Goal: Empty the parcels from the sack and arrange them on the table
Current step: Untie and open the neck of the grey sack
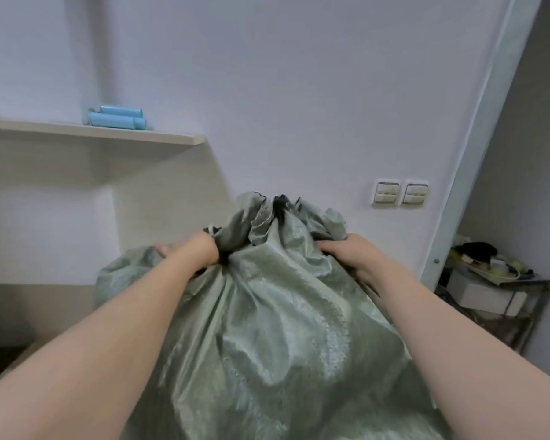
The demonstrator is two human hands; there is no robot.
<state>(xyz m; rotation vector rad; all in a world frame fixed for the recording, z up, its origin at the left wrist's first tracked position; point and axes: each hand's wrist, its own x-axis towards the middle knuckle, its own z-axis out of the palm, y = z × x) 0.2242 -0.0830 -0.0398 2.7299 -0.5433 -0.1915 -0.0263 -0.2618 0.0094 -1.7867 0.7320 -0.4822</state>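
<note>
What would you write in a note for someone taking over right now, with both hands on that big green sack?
Left hand: its fingers are curled into the green sack, gripping the cloth near the top on the left side.
Right hand: grips the cloth near the top on the right side.
Sack: bulging, directly in front of the person, with its top bunched together and apparently gathered shut.
Done: nothing yet that shows; no parcels are in view.
Left: open the top, get the parcels out and lay them out neatly.
</note>
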